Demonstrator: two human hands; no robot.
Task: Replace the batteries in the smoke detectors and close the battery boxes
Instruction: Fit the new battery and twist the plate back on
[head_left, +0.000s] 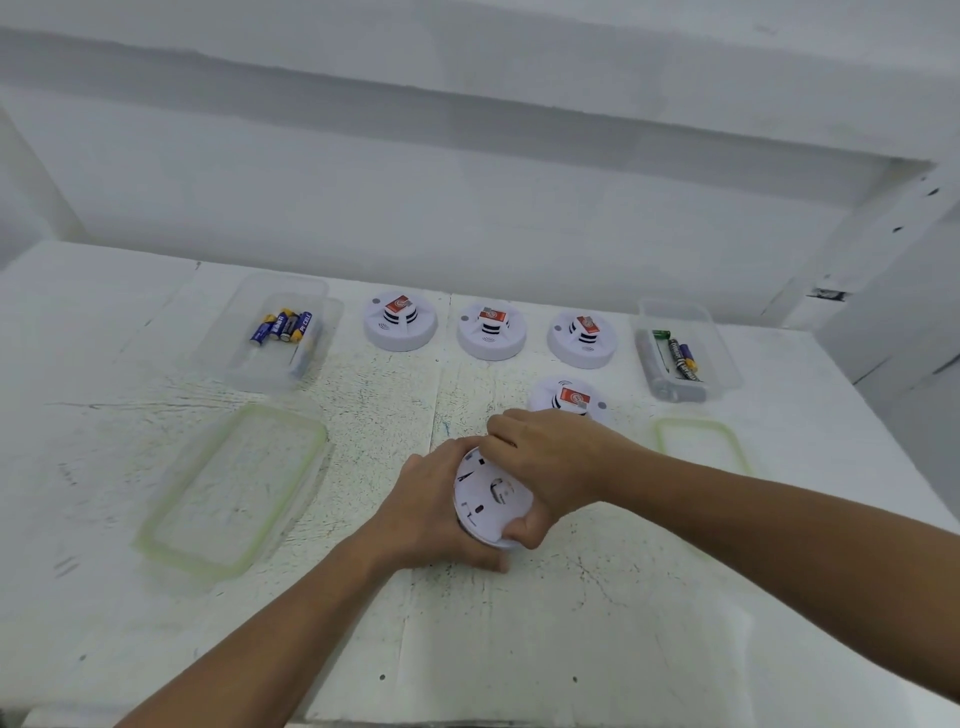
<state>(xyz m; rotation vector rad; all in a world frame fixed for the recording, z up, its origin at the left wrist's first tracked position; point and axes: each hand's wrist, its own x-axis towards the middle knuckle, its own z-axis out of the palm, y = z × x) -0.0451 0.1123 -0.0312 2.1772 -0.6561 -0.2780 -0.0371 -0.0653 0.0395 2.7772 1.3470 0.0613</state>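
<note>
A: What lies to the left of the grip?

B: Well to the left of it a green-rimmed lid (228, 488) lies flat on the white table (519, 649). Beyond this lid, farther from the person, stands an open clear box (244, 374) with blue batteries (283, 326) inside.

A: And the grip itself?

B: The person has one white held detector (491, 499) between both hands. The left hand (426, 514) cups it from the left and from below, with the fingers curled round the rim. The detector is tilted and its flat underside faces the camera. The right hand (550, 462) comes over the far and right edge, with bent fingers and the thumb on the near rim. So both hands are closed round the same detector. Its lower edge perhaps touches the table, but the left hand hides that part.

A: What stands beyond the grip?

B: A row of three: a first detector (399, 321), a second detector (491, 330) and a third detector (583, 339), each with a red label on top. A fourth detector (569, 400) sits just behind the right hand.

A: And to the right?

B: Well to the right and beyond, a second clear box (722, 364) holds green and dark batteries (680, 356). Nearer, just beyond the right forearm, lies a second lid (698, 446).
</note>
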